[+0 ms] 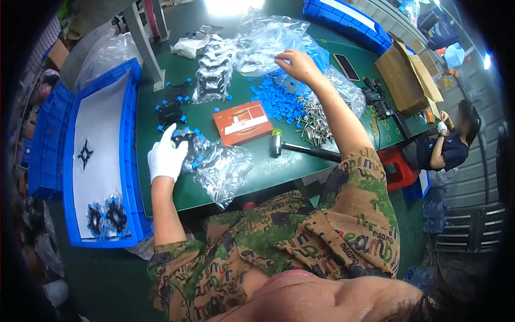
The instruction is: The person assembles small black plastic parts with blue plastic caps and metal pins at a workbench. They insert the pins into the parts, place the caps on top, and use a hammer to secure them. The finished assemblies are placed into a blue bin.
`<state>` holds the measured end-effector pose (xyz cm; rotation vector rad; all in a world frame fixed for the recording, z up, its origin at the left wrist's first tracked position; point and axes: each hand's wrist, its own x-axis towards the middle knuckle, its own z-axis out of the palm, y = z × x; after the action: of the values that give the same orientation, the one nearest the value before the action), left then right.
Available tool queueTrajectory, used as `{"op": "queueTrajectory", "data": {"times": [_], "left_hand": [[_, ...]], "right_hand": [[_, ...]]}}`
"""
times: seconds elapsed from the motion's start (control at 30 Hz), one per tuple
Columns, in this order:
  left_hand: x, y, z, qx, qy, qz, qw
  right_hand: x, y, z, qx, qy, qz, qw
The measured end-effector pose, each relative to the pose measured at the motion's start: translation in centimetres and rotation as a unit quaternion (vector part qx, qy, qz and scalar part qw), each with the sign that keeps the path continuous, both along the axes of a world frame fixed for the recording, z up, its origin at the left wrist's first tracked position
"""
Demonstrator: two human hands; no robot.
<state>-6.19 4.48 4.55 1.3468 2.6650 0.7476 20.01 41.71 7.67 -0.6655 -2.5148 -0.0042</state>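
My left hand (168, 154), in a white glove, is at the near left of the green table. Its thumb and forefinger are spread beside a black X-shaped bracket (184, 140) with blue end caps; whether they touch it is unclear. Clear plastic bags (222, 166) holding similar parts lie just right of it. My bare right hand (298, 65) is raised over the far side, fingers loosely bent and apart, with nothing visible in them. Beneath and beyond it are clear plastic bags (263, 45) and a heap of small blue caps (281, 99). More black brackets (170, 112) lie beyond my left hand.
An orange-red box (243, 123) sits mid-table, near a hammer (306, 150) and a pile of metal pins (315, 124). Bagged brackets (212, 75) form a row behind. A blue crate (131, 198) stands left. At right are a phone (346, 67), a carton (405, 75) and a seated person (448, 142).
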Motion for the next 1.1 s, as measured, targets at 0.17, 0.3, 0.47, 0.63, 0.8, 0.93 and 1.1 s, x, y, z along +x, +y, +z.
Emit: {"op": "queueTrajectory", "data": {"times": [0.17, 0.3, 0.47, 0.63, 0.8, 0.93, 1.1], "left_hand": [[-0.6, -3.1, 1.1, -0.029, -0.006, 0.018, 0.999], [-0.5, -6.0, 2.0, -0.027, 0.003, 0.041, 0.999], [0.1, -6.5, 6.7, -0.149, 0.097, 0.029, 0.984], [-1.1, -2.8, 9.7, -0.086, 0.207, -0.013, 0.974], [-5.9, 5.2, 6.9, -0.148, 0.168, -0.098, 0.970], [-7.5, 8.6, 5.3, -0.224, 0.150, -0.108, 0.957], [-8.6, 9.1, 3.7, -0.204, 0.149, -0.114, 0.961]], "right_hand": [[-1.5, 4.9, 0.0, 0.033, -0.039, -0.069, 0.996], [-5.7, 8.8, -1.7, 0.037, -0.202, -0.119, 0.971], [-7.1, 11.0, -5.6, -0.044, -0.246, -0.197, 0.948], [-5.3, 11.0, -4.9, 0.018, -0.209, -0.147, 0.967], [-5.2, 6.4, -1.4, 0.009, -0.032, -0.110, 0.993], [-3.6, 5.7, -0.2, -0.212, 0.192, -0.064, 0.956], [-5.1, -1.5, 3.0, -0.644, 0.405, 0.101, 0.641]]}}
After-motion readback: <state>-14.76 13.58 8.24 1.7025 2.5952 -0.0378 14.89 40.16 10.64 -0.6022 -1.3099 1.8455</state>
